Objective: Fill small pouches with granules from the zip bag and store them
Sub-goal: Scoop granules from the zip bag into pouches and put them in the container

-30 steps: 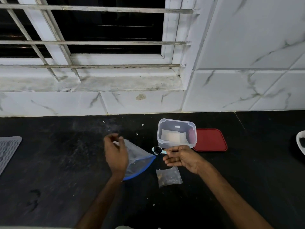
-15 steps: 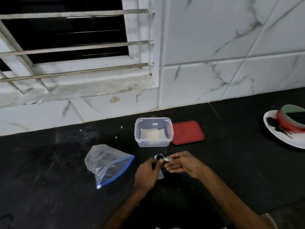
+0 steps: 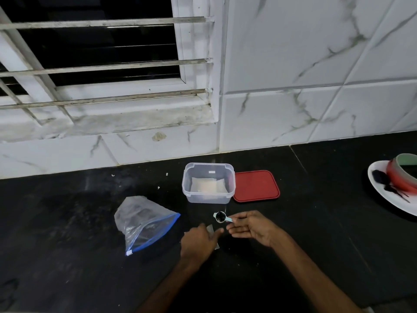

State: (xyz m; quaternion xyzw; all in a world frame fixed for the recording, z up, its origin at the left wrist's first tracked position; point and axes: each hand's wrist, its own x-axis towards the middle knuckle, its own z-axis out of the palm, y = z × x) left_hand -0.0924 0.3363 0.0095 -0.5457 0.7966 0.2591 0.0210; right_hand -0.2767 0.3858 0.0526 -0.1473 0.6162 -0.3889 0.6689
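Zip bag [image 3: 144, 224]: clear plastic with a blue zip strip, lying on its side on the black counter [image 3: 67, 222], to the left of both hands and apart from them.
Writing: a small white sticker [image 3: 211, 171] on the far wall of the clear box [image 3: 208, 197]; too small to read.
Small pouch [image 3: 211, 229]: flat on the counter, mostly covered by the left hand, one edge and one corner showing.
Left hand [image 3: 198, 241]: palm down over the pouch, thumb stretched toward the right hand; I cannot tell whether the fingers pinch it.
Right hand [image 3: 250, 227]: fingertips pinch the handle of a pale blue measuring spoon [image 3: 227, 219], held level just above the pouch.
Granules [image 3: 219, 215]: a dark heap in the spoon's bowl.
Clear box: open, behind the hands, with a pale packet [image 3: 208, 188] inside.
Red lid [image 3: 256, 186]: flat, just beside the box's right side.
White plate [image 3: 383, 195]: far right edge, well apart.
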